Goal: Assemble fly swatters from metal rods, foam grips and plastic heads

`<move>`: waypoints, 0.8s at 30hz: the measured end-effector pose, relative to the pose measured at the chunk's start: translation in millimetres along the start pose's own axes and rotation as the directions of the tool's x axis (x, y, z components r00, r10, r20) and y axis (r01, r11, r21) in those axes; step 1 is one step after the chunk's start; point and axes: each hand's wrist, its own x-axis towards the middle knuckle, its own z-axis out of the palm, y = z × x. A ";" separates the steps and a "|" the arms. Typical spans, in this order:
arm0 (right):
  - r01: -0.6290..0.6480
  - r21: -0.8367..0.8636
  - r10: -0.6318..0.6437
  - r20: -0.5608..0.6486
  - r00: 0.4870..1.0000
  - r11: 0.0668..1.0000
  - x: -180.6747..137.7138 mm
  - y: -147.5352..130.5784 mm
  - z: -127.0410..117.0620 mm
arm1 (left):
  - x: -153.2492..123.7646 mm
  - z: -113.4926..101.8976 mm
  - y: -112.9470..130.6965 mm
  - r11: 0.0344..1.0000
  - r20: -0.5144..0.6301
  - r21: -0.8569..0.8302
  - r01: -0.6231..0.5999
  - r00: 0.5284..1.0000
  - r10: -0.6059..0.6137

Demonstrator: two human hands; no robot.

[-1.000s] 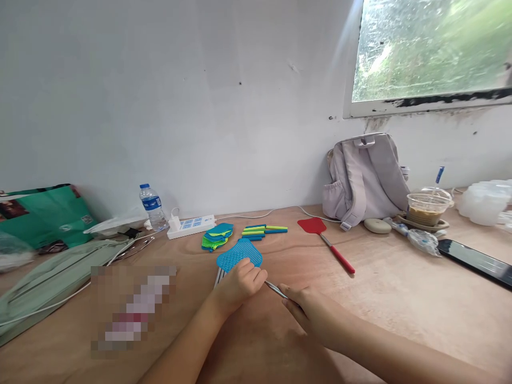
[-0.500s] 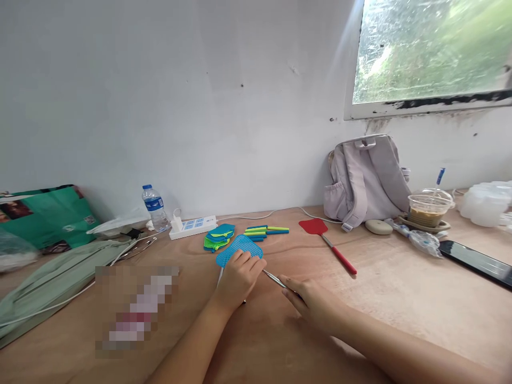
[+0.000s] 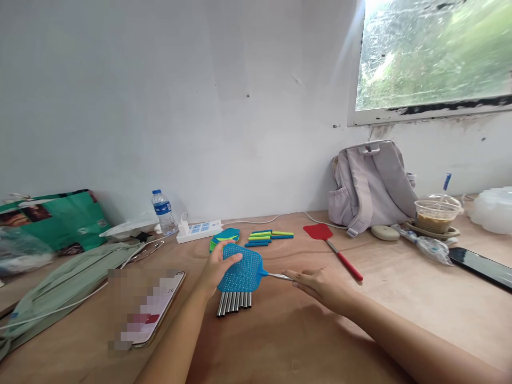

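Note:
A blue fly swatter head (image 3: 245, 271), full of small holes, is gripped at its left edge by my left hand (image 3: 214, 271), thumb on top. From its neck a thin metal rod (image 3: 276, 276) runs right into the fingers of my right hand (image 3: 320, 285). Several short metal tubes (image 3: 234, 305) lie side by side under the swatter head, their upper parts hidden. Behind my left hand is a stack of blue and green swatter heads (image 3: 229, 234), partly covered. Beyond, blue and yellow-green handle sleeves (image 3: 262, 238) lie grouped together.
A red fly swatter (image 3: 318, 231) lies on the right. Behind it stand a backpack (image 3: 372, 186) and a cup with a drink (image 3: 436, 218). A phone (image 3: 160, 314) rests at left, near a power strip (image 3: 200, 230) and a bottle (image 3: 163, 210).
My left hand has moved from the swatter's neck to the left edge of its head. The head has turned leftward and lower, and more metal tubes show beneath it.

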 end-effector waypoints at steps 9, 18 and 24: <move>0.052 -0.111 -0.049 0.027 0.998 0.992 -4.3 16.2 1.0 | -11.7 18.9 -9.0 0.939 0.240 -0.149 0.311 0.932 -0.270; 0.032 0.010 -0.033 0.088 0.996 0.999 -5.5 16.2 -0.7 | -12.2 23.0 -13.6 0.954 0.249 -0.108 0.279 0.937 -0.245; 0.023 0.083 -0.030 0.087 0.996 0.996 -6.3 14.6 0.2 | -13.2 24.0 -12.8 0.928 0.288 -0.190 0.320 0.922 -0.259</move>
